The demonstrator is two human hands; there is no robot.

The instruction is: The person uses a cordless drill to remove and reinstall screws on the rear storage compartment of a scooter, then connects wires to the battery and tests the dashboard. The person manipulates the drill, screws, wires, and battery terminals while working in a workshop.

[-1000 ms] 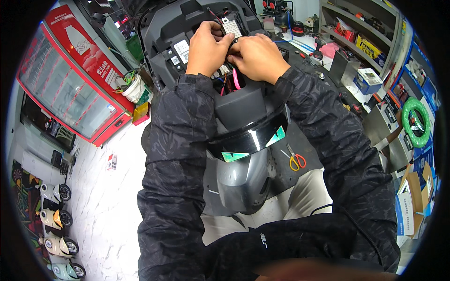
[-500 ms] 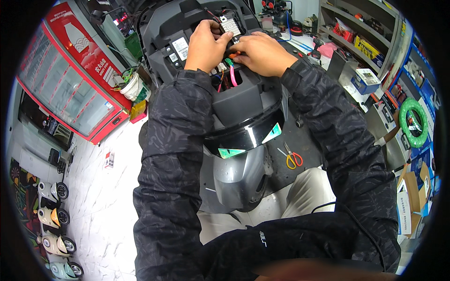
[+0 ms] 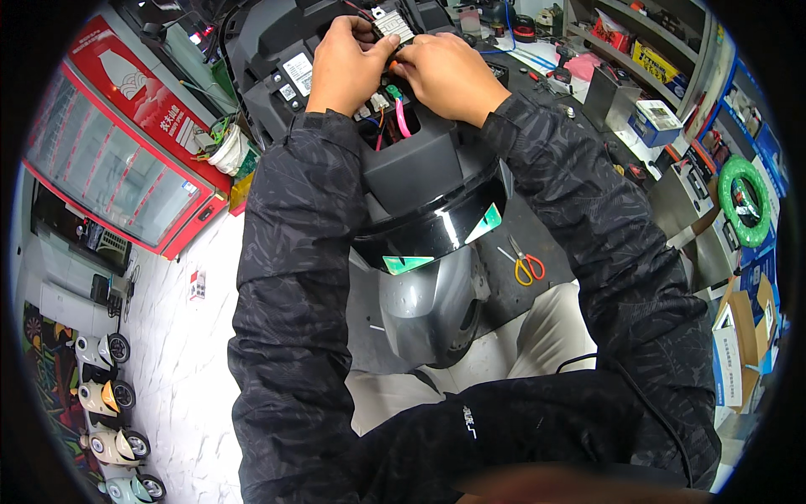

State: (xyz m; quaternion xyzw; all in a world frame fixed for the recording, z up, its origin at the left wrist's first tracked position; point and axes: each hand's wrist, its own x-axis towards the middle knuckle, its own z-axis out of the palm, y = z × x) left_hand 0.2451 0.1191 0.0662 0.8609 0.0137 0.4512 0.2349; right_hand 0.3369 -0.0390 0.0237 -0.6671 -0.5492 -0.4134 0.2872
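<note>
Hands, left [image 3: 348, 63] and right [image 3: 445, 71], pinch wiring [image 3: 393, 109] inside the scooter's cramped open compartment [image 3: 420, 160].

Wire bundle [image 3: 388, 105]: pink, green, orange leads, rising from open scooter body [image 3: 420, 168], pinched at top.

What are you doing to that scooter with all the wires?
A person in a dark jacket leans over the open front of a grey scooter. The left hand and the right hand meet over a bundle of coloured wires poking out of the opening, with fingers pinching a small connector between them. Orange-handled scissors lie on the floor beside the scooter. A red glass-door fridge stands to the left, and shelves with boxes are to the right.
</note>
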